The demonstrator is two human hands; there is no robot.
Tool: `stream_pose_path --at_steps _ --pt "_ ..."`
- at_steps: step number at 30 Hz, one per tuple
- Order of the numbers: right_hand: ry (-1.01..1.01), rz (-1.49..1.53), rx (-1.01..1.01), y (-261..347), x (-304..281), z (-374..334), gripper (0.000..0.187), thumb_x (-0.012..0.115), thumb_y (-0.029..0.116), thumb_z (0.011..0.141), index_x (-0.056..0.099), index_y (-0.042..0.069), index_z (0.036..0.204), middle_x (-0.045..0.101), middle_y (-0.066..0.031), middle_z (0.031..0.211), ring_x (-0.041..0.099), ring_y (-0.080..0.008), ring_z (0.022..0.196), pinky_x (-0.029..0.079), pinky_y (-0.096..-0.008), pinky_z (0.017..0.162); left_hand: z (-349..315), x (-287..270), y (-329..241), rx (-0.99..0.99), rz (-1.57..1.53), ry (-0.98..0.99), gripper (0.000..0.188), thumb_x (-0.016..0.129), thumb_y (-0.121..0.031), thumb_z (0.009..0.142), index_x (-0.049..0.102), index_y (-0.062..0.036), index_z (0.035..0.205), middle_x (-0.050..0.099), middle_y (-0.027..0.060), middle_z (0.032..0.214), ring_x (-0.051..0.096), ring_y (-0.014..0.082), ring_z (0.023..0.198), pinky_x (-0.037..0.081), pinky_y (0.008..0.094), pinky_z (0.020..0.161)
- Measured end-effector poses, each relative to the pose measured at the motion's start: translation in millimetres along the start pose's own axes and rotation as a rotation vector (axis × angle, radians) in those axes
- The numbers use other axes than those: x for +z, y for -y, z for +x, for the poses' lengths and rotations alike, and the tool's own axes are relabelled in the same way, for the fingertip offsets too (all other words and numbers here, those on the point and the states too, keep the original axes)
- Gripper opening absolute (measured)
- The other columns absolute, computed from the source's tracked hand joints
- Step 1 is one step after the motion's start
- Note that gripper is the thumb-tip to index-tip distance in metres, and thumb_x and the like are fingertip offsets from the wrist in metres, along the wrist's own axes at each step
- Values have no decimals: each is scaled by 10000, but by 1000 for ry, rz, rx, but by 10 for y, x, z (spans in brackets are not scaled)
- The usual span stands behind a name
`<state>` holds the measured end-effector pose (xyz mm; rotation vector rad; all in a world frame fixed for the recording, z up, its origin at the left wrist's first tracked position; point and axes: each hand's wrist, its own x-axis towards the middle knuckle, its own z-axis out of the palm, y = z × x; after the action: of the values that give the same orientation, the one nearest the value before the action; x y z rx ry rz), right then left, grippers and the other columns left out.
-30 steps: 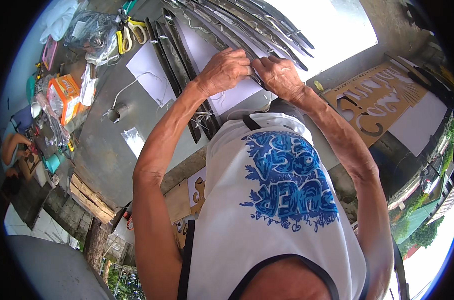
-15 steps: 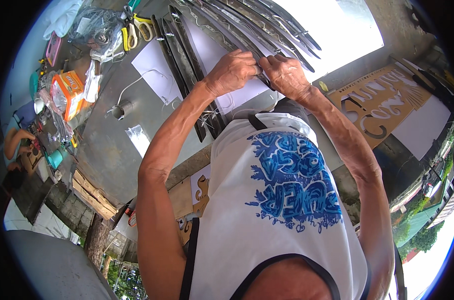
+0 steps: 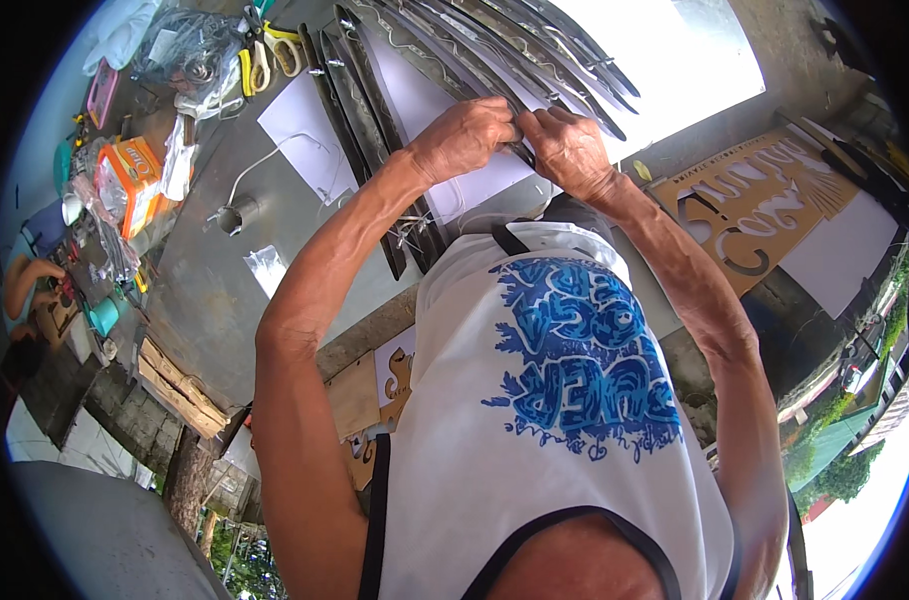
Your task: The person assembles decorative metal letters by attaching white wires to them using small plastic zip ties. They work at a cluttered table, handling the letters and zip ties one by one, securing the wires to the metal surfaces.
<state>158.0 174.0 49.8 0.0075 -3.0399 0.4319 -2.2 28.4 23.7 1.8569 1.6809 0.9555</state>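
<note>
Near twelve o'clock, brace your left hand [image 3: 470, 137] and right hand [image 3: 572, 152] together over the dark strip [image 3: 526, 155]; I can't tell their grip.

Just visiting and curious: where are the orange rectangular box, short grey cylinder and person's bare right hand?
Orange rectangular box [image 3: 139, 182], head view: printed face.
Short grey cylinder [image 3: 244, 212], head view: outer side.
Right hand [image 3: 570, 154], head view: back of hand.

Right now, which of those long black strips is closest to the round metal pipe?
The leftmost black strip. Every other strip lies to its right, farther from the pipe.
</note>
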Motion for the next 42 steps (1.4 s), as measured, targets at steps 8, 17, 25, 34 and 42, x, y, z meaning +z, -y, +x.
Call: stream_pose_path --at_steps 8,17,25,34,42 --pt "63 39 40 -85 -71 -40 140 685 86 905 621 35 1019 681 -98 837 725 -286 744 598 -401 615 -111 -46 -57 -29 38 -39 235 823 -73 753 717 -24 958 657 73 936 602 283 1018 515 383 929" --pt "144 28 97 -21 -189 6 225 704 87 840 696 59 1064 719 -113 941 741 -278 906 623 -385 720 -131 5 -175 -76 223 -99 302 886 -217 728 748 -91 965 707 15 1065 589 235 1111 422 411 971" --pt "103 75 135 3 -111 19 205 698 66 832 680 37 1035 719 -115 869 740 -294 773 606 -404 639 -125 -97 -178 -86 308 -53 243 844 -151 751 735 -89 960 704 9 998 595 222 1083 418 405 980" --pt "53 122 182 48 -57 -8 191 694 53 823 664 19 1008 721 -124 866 743 -305 774 609 -404 636 -215 -217 -264 45 442 -41 215 703 -10 777 738 -28 988 694 82 995 658 261 943 535 391 828" --pt "31 158 166 106 -12 19 173 680 54 829 660 24 998 715 -116 862 739 -292 822 616 -399 659 -266 -213 -290 -72 256 7 189 729 -1 796 729 11 985 668 120 951 659 313 898 560 413 760"
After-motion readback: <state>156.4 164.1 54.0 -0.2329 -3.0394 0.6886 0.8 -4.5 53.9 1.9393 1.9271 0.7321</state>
